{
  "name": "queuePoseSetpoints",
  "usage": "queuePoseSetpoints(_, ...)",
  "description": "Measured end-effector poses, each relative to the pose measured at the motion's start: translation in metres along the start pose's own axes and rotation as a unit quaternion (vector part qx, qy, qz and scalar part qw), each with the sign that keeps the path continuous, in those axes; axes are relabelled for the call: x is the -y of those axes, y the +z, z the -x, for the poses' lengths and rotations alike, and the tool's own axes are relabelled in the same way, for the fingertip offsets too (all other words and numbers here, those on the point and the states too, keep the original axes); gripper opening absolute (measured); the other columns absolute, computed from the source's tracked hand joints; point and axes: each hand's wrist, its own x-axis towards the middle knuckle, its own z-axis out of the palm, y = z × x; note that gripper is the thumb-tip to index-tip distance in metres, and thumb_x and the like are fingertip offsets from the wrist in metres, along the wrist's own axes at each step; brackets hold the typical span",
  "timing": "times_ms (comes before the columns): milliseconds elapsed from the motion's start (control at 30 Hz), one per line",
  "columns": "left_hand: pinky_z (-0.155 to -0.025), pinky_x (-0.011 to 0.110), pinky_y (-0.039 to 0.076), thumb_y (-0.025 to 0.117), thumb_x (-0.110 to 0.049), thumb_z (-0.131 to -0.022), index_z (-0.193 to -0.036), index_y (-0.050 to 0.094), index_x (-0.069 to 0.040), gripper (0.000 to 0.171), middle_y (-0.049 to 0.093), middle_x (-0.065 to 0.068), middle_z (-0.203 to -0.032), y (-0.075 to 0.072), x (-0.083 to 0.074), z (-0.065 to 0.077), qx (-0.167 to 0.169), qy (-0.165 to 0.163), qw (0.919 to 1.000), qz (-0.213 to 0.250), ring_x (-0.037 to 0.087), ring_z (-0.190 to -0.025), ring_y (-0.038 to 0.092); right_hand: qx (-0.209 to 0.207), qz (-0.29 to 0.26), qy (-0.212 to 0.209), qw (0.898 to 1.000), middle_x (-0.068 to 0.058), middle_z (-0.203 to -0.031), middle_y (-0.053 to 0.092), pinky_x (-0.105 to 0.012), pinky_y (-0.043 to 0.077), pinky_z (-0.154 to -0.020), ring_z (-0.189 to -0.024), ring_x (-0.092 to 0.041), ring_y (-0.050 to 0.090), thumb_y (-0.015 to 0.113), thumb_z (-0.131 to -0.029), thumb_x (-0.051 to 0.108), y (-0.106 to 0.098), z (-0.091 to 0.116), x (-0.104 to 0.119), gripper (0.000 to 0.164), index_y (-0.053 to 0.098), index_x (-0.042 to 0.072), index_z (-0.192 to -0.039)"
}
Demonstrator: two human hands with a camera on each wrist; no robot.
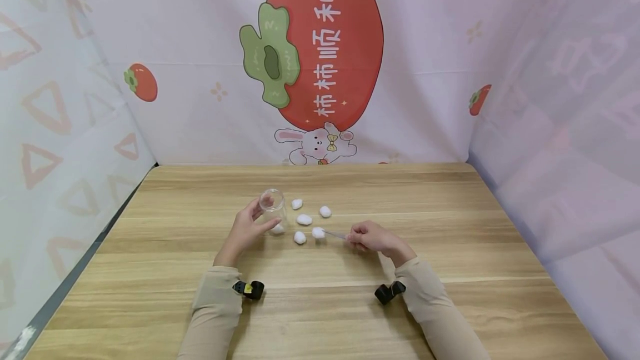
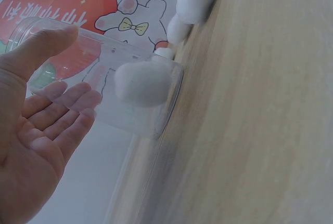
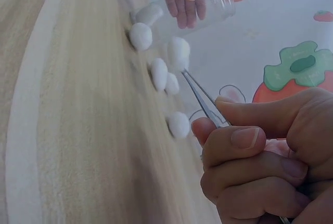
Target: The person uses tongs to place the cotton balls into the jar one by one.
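Note:
My left hand (image 1: 246,230) grips a clear jar (image 1: 273,213) that stands upright and uncapped on the table, thumb on one side and fingers on the other. Inside the jar, at its bottom, lies one white cotton ball (image 2: 143,83). Metal tweezers (image 3: 205,99) are pinched between the thumb and fingers of my right hand (image 1: 372,236). Their tips hold another cotton ball (image 3: 179,53), which in the right wrist view appears raised off the table. Several loose cotton balls (image 1: 304,219) lie just right of the jar.
The wooden table (image 1: 320,315) reaches back to a white cloth backdrop (image 1: 200,126) printed with persimmons and a rabbit. More cloth hangs at both sides. A black wrist camera (image 1: 256,290) sits on the left sleeve, another camera (image 1: 384,294) on the right.

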Motion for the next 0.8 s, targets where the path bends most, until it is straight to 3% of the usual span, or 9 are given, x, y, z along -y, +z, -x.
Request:
queuePoseSetpoints(167, -0.117, 0.045, 0.040, 0.075, -0.016, -0.084, -0.140, 0.043, 0.002, 0.067, 0.053, 0.025, -0.139, 0.002, 0.026, -0.010, -0.006, 0.016, 0.9998, -0.005, 0.039, -0.133, 0.049, -0.009, 0.005, 0.002, 1.000, 0.004, -0.058, 0.042, -0.016, 0.027, -0.047, -0.052, -0.008, 0.034, 0.051, -0.099, 0.015, -0.002, 0.000, 0.005, 0.029, 0.054, -0.008, -0.082)
queuePoseSetpoints(800, -0.117, 0.043, 0.039, 0.075, -0.017, -0.083, -0.141, 0.042, 0.001, 0.069, 0.052, 0.024, -0.142, 0.002, 0.025, -0.009, 0.000, 0.007, 1.0000, 0.002, 0.038, -0.135, 0.048, -0.007, 0.002, -0.021, 1.000, 0.004, -0.057, 0.042, -0.015, 0.023, -0.043, -0.048, -0.006, 0.029, 0.048, -0.100, 0.013, -0.009, -0.003, 0.015, 0.029, 0.056, -0.008, -0.082)
